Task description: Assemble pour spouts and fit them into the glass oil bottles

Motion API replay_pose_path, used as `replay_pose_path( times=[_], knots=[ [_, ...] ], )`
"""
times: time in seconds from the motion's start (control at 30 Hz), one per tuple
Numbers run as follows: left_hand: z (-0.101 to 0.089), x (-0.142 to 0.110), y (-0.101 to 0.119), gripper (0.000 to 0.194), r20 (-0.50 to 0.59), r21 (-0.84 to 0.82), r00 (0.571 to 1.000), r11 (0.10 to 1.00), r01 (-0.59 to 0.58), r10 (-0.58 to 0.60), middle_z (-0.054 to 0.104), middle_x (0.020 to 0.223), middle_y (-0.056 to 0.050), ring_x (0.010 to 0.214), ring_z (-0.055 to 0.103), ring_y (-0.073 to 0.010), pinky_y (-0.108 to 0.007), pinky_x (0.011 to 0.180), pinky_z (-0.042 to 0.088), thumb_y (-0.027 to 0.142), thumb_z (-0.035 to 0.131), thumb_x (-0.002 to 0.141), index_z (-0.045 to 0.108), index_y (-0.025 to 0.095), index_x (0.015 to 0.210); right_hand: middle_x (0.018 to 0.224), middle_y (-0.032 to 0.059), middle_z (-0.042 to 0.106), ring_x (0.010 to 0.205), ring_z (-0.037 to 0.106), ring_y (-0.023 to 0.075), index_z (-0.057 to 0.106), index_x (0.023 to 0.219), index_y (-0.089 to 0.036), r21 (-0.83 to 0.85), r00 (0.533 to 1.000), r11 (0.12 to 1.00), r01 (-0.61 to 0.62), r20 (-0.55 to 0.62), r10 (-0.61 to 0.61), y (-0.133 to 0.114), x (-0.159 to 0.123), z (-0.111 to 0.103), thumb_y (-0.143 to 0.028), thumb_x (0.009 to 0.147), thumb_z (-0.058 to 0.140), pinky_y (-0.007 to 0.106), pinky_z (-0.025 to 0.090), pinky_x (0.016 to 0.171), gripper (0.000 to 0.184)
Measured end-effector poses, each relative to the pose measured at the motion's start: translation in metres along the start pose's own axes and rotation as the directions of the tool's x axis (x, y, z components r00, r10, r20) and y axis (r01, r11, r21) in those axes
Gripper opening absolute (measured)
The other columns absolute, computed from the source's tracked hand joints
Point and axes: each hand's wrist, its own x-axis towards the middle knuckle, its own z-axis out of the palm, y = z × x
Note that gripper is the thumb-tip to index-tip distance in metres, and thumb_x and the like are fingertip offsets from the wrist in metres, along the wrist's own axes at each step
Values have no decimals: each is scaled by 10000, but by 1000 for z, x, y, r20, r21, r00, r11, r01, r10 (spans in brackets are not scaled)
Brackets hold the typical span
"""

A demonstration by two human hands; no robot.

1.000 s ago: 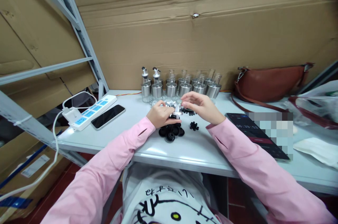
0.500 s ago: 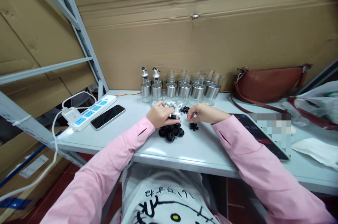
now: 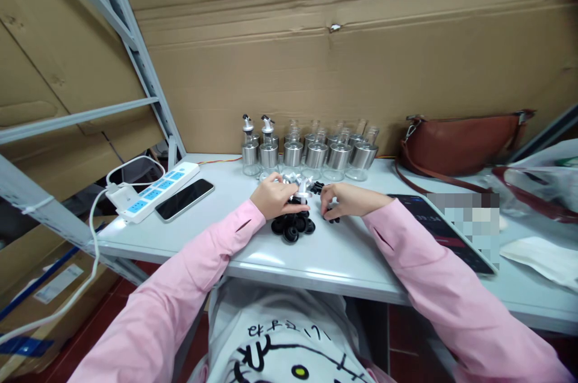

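My left hand (image 3: 272, 196) is closed around a small silver and black spout part (image 3: 301, 191), held just above a heap of black round caps (image 3: 292, 227) on the pale table (image 3: 217, 232). My right hand (image 3: 345, 200) rests on the table right of it, fingers curled down onto a small cluster of black plugs (image 3: 332, 217). More silver parts (image 3: 289, 177) lie behind my hands. A row of several glass bottles with metal sleeves (image 3: 311, 151) stands at the back; two on the left carry spouts.
A white and blue power strip (image 3: 153, 191) and a black phone (image 3: 184, 199) lie at left. A tablet (image 3: 440, 232) lies at right, a brown bag (image 3: 460, 139) behind it, plastic bags (image 3: 537, 184) at far right. Cardboard forms the back wall, a metal rack frame (image 3: 135, 52) stands left.
My right hand came down from beside the left hand to the table and closed over the small black plugs. The left hand stayed put.
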Motion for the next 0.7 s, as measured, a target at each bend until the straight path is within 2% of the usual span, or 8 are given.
replay_pose_path(
  times=[0.1, 0.2, 0.37, 0.57, 0.63, 0.7],
  knots=[
    [0, 0, 0, 518, -14, 3, 1000, 1000, 5, -5, 429, 430, 57, 413, 378, -89, -267, 678, 417, 583, 333, 884, 431, 180, 573, 721, 29, 666, 692, 578, 158, 716, 696, -174, 89, 999, 996, 2, -34, 1, -1, 0, -1, -234, 642, 646, 275, 440, 692, 106],
    [0, 0, 1, 481, -24, 1, 1000, 1000, 13, -12, 431, 422, 62, 406, 383, -89, -274, 686, 418, 556, 376, 874, 432, 184, 573, 669, 17, 660, 628, 569, 136, 679, 719, -156, 254, 995, 966, 49, -96, -25, -7, -1, -2, -311, 670, 641, 270, 447, 643, 168],
    [-2, -1, 1, 413, 27, -23, 998, 998, 53, -52, 466, 432, 56, 422, 423, -98, -309, 704, 402, 518, 401, 839, 462, 191, 595, 689, 20, 651, 625, 575, 127, 651, 741, -151, 513, 959, 844, 158, -282, -8, -21, -3, -5, -420, 632, 700, 279, 465, 623, 295],
    [-5, 0, 2, 375, -37, 20, 996, 997, 79, -78, 480, 429, 52, 418, 423, -97, -347, 720, 370, 489, 419, 805, 463, 187, 588, 684, 15, 643, 624, 586, 126, 639, 706, -167, 678, 895, 677, 286, -441, 63, -31, -5, -6, -432, 572, 777, 275, 475, 616, 328],
    [-5, 0, 3, 369, -59, 23, 997, 998, 60, -58, 480, 430, 52, 417, 421, -96, -343, 714, 366, 482, 424, 801, 457, 185, 583, 710, 19, 654, 649, 600, 127, 627, 688, -169, 718, 879, 613, 331, -471, 76, -32, -4, -5, -428, 581, 777, 281, 484, 652, 318],
    [-5, 0, 3, 364, -49, 19, 997, 998, 59, -58, 481, 434, 51, 422, 424, -98, -345, 717, 361, 479, 429, 800, 456, 185, 586, 710, 23, 659, 643, 603, 128, 623, 692, -167, 739, 880, 589, 326, -465, 97, -31, -2, -3, -429, 594, 771, 283, 485, 653, 317]
  ],
)
